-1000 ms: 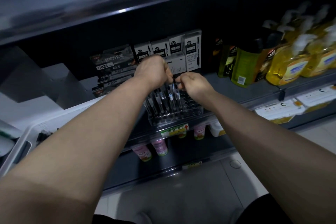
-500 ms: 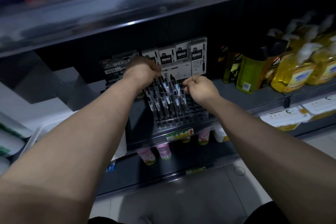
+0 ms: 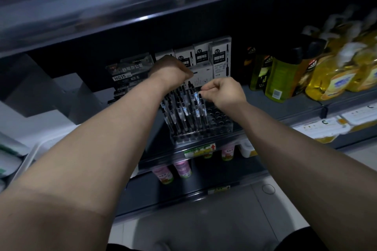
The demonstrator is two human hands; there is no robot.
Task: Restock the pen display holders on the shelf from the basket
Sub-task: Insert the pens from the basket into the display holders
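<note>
Two hands work over a clear pen display holder (image 3: 221, 123) that stands at the near edge of the shelf (image 3: 285, 111). The right hand (image 3: 223, 92) pinches the top of one pen (image 3: 203, 109) between thumb and forefinger. This pen stands tilted at the right edge of the filled rows, its lower end down in the holder. The left hand (image 3: 170, 70), seen from the back, has its fingers curled down over the far pens; whether it grips a bundle cannot be told. Standing pens (image 3: 179, 112) occupy the left half of the holder and the sockets of the right half are bare, so restocking of this holder is judged about half complete. The white basket (image 3: 33, 154) lies at the left, nearer than the shelf, its contents mostly out of view. Pen boxes (image 3: 204, 57) line the far wall, and yellow bottles (image 3: 334, 79) stand to the right.
</note>
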